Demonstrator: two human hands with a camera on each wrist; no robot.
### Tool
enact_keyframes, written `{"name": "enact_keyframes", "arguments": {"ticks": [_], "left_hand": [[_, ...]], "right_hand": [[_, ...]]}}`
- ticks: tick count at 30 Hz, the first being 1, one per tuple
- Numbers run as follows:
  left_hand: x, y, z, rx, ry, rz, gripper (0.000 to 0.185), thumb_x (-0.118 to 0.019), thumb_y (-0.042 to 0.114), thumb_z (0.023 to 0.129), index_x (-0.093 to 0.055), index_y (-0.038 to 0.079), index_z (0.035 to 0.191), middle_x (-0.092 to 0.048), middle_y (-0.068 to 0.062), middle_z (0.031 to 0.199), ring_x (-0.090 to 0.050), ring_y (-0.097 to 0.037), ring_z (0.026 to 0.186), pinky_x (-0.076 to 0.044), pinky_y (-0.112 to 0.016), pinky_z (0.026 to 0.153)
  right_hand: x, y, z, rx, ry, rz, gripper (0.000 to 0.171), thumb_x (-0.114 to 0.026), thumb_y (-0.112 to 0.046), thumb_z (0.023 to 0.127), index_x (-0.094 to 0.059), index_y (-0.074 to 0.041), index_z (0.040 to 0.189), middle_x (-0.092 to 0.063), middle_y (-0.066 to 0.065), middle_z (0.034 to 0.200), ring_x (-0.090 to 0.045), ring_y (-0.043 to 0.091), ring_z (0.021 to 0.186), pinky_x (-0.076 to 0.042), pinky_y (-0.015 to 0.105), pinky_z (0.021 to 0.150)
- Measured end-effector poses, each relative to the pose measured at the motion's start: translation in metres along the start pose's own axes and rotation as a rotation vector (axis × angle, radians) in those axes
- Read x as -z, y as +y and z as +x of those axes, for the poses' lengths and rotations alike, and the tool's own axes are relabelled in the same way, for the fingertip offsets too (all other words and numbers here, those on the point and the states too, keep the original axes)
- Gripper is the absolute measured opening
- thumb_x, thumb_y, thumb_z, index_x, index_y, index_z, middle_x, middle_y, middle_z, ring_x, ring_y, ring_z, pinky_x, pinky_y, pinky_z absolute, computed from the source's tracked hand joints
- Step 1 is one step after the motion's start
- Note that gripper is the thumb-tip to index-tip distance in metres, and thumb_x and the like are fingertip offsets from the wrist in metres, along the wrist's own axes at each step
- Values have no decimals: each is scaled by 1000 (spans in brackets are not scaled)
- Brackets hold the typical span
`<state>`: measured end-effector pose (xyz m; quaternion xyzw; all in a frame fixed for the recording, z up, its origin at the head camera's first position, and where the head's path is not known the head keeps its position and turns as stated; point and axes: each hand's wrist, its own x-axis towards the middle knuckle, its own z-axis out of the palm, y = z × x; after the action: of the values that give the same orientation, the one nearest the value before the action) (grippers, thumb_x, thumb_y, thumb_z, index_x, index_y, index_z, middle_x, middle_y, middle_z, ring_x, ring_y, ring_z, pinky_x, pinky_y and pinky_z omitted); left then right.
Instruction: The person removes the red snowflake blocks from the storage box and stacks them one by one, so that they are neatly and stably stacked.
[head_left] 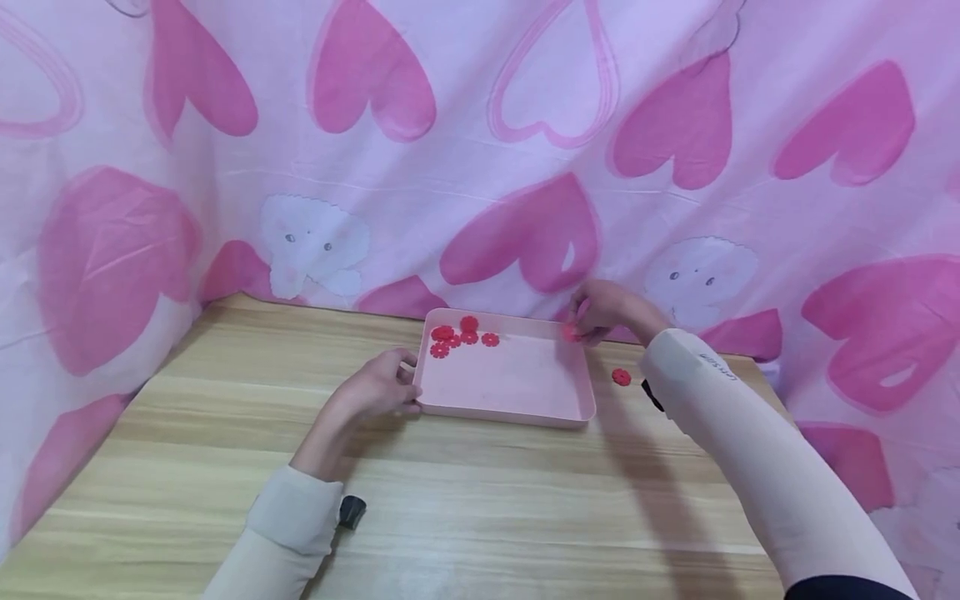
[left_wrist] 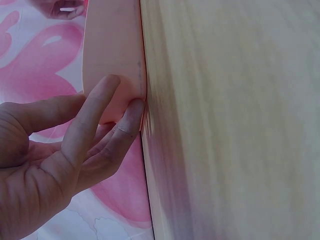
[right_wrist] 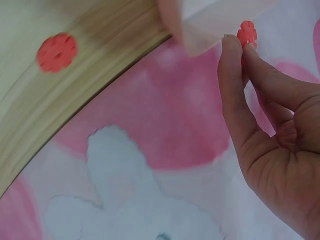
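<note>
The right hand [head_left: 603, 310] pinches a small red gear-shaped disc [right_wrist: 246, 34] between its fingertips [right_wrist: 231, 47], holding it on edge at the tray's far right corner, near the back edge of the tabletop [head_left: 480, 500]. The right wrist view shows the grip plainly: the fingertips close on the disc's flat faces, with its notched rim standing clear above them.

The disc looks like thin, moulded plastic, so it is probably very light and stiff, not fragile, with smooth faces that could slip under a loose pinch. Its notched rim gives better purchase; taking it by the two faces, or by the rim across its width, would suit it.

The left hand [head_left: 378, 385] rests against the near left corner of the shallow pink tray [head_left: 517, 412]. In the left wrist view its fingers [left_wrist: 95, 115] lie nearly straight against the tray's outer wall, steadying it rather than wrapping round it. The tray looks like light plastic that would slide easily on the smooth wood.

A cluster of similar red discs [head_left: 454, 335] lies in the tray's far left corner. One more loose disc [head_left: 621, 377] lies flat on the tabletop just right of the tray.
</note>
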<state>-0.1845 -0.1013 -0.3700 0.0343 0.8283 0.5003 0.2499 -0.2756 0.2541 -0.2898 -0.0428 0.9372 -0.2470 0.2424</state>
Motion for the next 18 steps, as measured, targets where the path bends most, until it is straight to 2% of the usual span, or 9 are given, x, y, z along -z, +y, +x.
{"name": "enact_keyframes", "arguments": {"ticks": [7, 12, 15, 18], "left_hand": [[0, 0, 0, -4, -8, -3, 50, -63, -6, 102, -45, -8, 149, -61, -27, 128, -72, -30, 101, -69, -37, 86], [1, -1, -1, -12, -6, -12, 50, -64, -6, 102, -45, -9, 148, -60, -28, 128, -72, -30, 101, -70, -37, 86], [1, 0, -1, -10, -8, -14, 50, -63, -7, 102, -45, -9, 149, -60, -28, 128, -72, -30, 101, -70, -37, 86], [1, 1, -1, -10, -10, -13, 50, -62, -6, 103, -44, -9, 149, -61, -28, 127, -71, -30, 100, -70, -37, 85]], "right_hand": [[13, 23, -12, -46, -4, -15, 14, -66, 10, 94, -64, 9, 107, -70, 17, 90, -73, 22, 72, -71, 42, 76], [19, 46, -17, -88, -6, 17, 19, -69, 9, 95, -62, 10, 113, -68, 21, 100, -72, 24, 76, -71, 44, 78], [19, 60, -19, -123, -23, 40, 20, -70, 8, 96, -61, 9, 113, -66, 19, 101, -71, 21, 76, -71, 42, 78], [19, 72, -20, -152, -42, 68, 18, -71, 7, 96, -63, 11, 111, -70, 16, 95, -73, 17, 74, -71, 40, 78]]}}
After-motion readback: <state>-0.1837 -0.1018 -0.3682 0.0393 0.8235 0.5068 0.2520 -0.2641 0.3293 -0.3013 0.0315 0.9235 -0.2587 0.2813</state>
